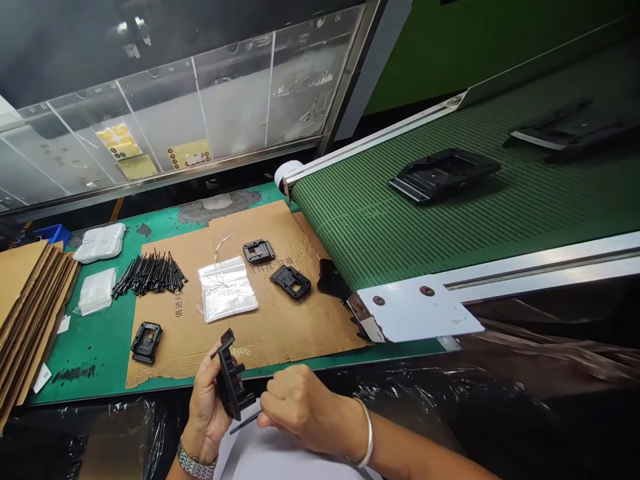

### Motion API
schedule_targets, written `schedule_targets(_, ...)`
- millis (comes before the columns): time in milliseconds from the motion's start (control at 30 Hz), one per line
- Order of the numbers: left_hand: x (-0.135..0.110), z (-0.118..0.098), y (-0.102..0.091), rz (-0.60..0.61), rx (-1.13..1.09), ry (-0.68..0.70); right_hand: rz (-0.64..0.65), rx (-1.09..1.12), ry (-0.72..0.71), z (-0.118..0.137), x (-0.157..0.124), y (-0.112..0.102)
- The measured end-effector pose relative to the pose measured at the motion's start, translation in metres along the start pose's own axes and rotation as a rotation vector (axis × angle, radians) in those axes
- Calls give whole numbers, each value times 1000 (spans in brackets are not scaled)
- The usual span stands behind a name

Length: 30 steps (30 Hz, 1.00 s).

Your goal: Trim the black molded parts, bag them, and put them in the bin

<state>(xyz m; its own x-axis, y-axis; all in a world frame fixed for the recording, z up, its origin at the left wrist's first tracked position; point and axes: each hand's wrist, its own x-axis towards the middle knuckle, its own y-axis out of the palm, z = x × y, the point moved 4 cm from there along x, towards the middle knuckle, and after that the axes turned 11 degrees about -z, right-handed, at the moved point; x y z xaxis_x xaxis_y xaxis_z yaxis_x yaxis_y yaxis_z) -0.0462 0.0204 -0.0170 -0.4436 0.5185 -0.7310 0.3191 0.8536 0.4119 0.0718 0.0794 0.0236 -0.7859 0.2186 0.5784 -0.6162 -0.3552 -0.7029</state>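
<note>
A stack of cardboard sheets (25,313) leans at the desk's (85,360) left edge, with a heap of black pins (150,273) further in. Past the front edge, the left hand (205,407) clamps a black plastic bracket (231,377), which looks light and stiff, best held by its sides. The right hand (295,407) pinches a thin pin (244,423). A green conveyor belt (350,227) runs off rightward.

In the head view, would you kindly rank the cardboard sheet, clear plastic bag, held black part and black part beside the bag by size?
Cardboard sheet, largest.
Clear plastic bag and held black part: unsure, the held part is nearer the camera.
Black part beside the bag, smallest.
</note>
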Motion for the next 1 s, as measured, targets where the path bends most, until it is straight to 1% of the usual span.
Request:
schedule_targets(67,1,-3,1,14,12,50,-6,68,10,2,-3,-2)
schedule_targets(133,0,-5,2,42,33,98,-84,103,109,-3,0,-8)
schedule_targets(233,-1,-4,4,82,52,127,-202,67,273,-10,8,-14)
schedule_targets(300,-2,-3,4,99,49,147,-212,40,309,-11,13,-14)
schedule_targets(367,-4,-2,2,103,45,160,-195,15,326,-11,15,-12)
schedule_targets(467,-5,0,-2,100,62,143,-162,-18,362,-15,13,-10)
schedule_targets(533,-5,2,-4,134,83,105,-134,-29,392,-20,10,-10)
schedule_targets(600,-5,6,-3,244,105,18,-86,-42,424,-28,7,-9)
schedule_targets(700,-10,15,1,477,83,-220,-2,-22,482,-41,5,-4)
schedule_targets(733,-12,17,1,518,49,-294,21,-6,515,-46,3,-2)
schedule_targets(767,-13,18,0,527,0,-342,43,5,556,-52,1,1)
schedule_targets(833,-15,18,-3,477,-103,-375,98,-18,649,-65,-8,8)
schedule_targets(900,-15,18,-6,399,-193,-362,175,-98,713,-78,-21,18)
schedule_targets(1000,-16,21,-9,322,-286,-393,293,-283,771,-98,-45,38)
